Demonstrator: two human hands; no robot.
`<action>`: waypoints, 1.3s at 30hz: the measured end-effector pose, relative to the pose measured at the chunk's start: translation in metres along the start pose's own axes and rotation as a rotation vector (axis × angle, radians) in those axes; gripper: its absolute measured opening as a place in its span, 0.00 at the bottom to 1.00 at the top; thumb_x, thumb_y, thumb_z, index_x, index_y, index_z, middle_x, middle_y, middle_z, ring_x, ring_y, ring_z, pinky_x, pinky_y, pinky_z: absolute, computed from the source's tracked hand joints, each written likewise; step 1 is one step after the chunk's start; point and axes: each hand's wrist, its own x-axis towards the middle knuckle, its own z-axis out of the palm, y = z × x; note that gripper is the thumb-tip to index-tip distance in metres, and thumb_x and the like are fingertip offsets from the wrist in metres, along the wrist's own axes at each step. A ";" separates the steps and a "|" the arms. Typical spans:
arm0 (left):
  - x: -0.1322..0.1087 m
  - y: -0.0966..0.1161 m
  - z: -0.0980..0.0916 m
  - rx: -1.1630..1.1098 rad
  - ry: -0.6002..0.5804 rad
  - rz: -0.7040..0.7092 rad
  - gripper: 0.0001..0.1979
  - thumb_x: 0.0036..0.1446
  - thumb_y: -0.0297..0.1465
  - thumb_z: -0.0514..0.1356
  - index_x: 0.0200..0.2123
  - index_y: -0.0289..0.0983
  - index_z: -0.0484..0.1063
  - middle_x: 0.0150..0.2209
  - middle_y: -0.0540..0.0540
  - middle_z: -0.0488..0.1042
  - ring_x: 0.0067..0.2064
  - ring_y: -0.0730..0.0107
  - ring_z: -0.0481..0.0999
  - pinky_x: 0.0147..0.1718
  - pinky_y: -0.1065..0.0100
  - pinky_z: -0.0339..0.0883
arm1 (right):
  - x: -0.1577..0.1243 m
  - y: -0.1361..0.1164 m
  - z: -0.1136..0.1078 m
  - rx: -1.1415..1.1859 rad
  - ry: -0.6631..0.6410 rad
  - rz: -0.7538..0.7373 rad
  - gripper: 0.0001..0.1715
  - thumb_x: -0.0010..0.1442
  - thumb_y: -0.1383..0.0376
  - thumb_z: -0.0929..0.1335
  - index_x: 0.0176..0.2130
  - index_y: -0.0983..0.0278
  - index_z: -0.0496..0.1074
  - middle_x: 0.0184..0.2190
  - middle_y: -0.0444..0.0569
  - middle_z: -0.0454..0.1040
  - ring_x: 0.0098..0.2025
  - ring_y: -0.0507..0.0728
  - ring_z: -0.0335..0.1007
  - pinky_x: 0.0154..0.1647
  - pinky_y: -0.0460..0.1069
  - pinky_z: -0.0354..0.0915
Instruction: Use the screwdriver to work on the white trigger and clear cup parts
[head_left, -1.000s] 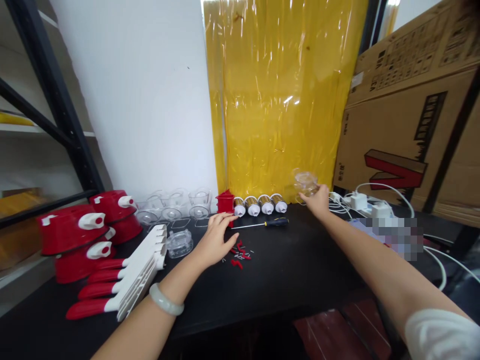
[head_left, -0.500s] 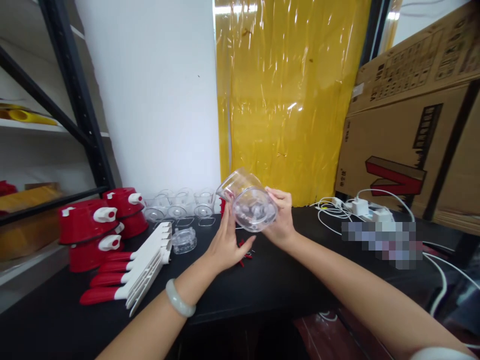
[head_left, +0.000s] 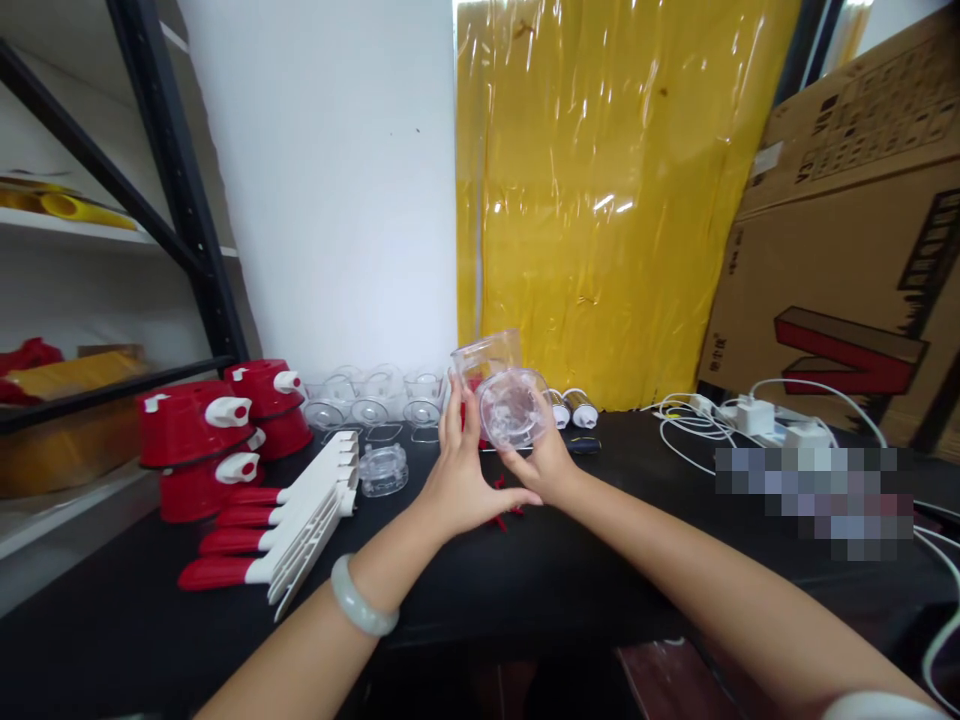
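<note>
A clear plastic container [head_left: 514, 408] is tilted between my two hands above the black table, its round end facing me. My left hand [head_left: 459, 470] has its fingers along the container's left side, thumb stretched out to the right below it. My right hand [head_left: 549, 462] grips the lower right of the container, with some fingers hidden behind. Small red parts [head_left: 504, 508] lie on the table under the hands, partly covered. To the left, a clear plastic piece [head_left: 384, 470] lies flat beside a row of white pieces with red handles [head_left: 311, 525].
Red tubs [head_left: 193, 425] with white knobs are stacked at the left. More clear containers [head_left: 371, 400] line the wall. White bottles [head_left: 580, 408] and a dark-handled screwdriver [head_left: 583, 445] lie behind my hands. White cables with adapters [head_left: 756, 415] and a large carton [head_left: 840, 270] occupy the right.
The container has turned slightly, and my right hand has shifted down around it, its thumb now in front. The camera view has swung a little, bringing the bottles and screwdriver into sight.
</note>
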 end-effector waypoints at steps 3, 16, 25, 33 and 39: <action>0.006 -0.006 -0.004 0.127 0.102 0.027 0.77 0.39 0.50 0.77 0.74 0.53 0.21 0.75 0.30 0.32 0.74 0.25 0.39 0.65 0.28 0.48 | 0.001 -0.002 -0.010 0.073 -0.097 0.053 0.43 0.64 0.48 0.67 0.70 0.61 0.54 0.62 0.62 0.69 0.66 0.70 0.64 0.68 0.67 0.59; 0.008 -0.001 -0.014 0.329 0.232 0.024 0.40 0.57 0.37 0.68 0.69 0.48 0.54 0.63 0.36 0.64 0.64 0.43 0.67 0.62 0.42 0.61 | 0.005 0.004 -0.030 0.534 -0.409 0.350 0.46 0.59 0.40 0.69 0.67 0.59 0.59 0.54 0.56 0.77 0.55 0.65 0.77 0.59 0.60 0.70; 0.008 -0.002 -0.018 0.294 0.234 0.026 0.40 0.51 0.39 0.70 0.66 0.47 0.61 0.58 0.39 0.68 0.57 0.47 0.72 0.55 0.48 0.69 | -0.021 0.117 -0.104 -0.191 -0.393 0.466 0.27 0.66 0.46 0.63 0.48 0.61 0.78 0.43 0.56 0.81 0.45 0.65 0.77 0.51 0.59 0.69; 0.009 0.001 -0.018 0.211 0.122 0.027 0.41 0.51 0.40 0.70 0.66 0.46 0.59 0.58 0.40 0.69 0.58 0.46 0.72 0.58 0.47 0.68 | -0.050 0.160 -0.118 -0.470 -0.662 0.618 0.28 0.58 0.46 0.72 0.50 0.61 0.80 0.44 0.58 0.76 0.49 0.66 0.70 0.53 0.58 0.65; 0.009 -0.007 -0.014 0.060 0.038 -0.006 0.42 0.51 0.39 0.71 0.66 0.45 0.58 0.59 0.41 0.71 0.59 0.49 0.73 0.60 0.48 0.68 | -0.050 0.161 -0.114 -0.291 -0.602 0.647 0.21 0.53 0.50 0.75 0.40 0.61 0.78 0.40 0.54 0.77 0.46 0.64 0.71 0.52 0.57 0.65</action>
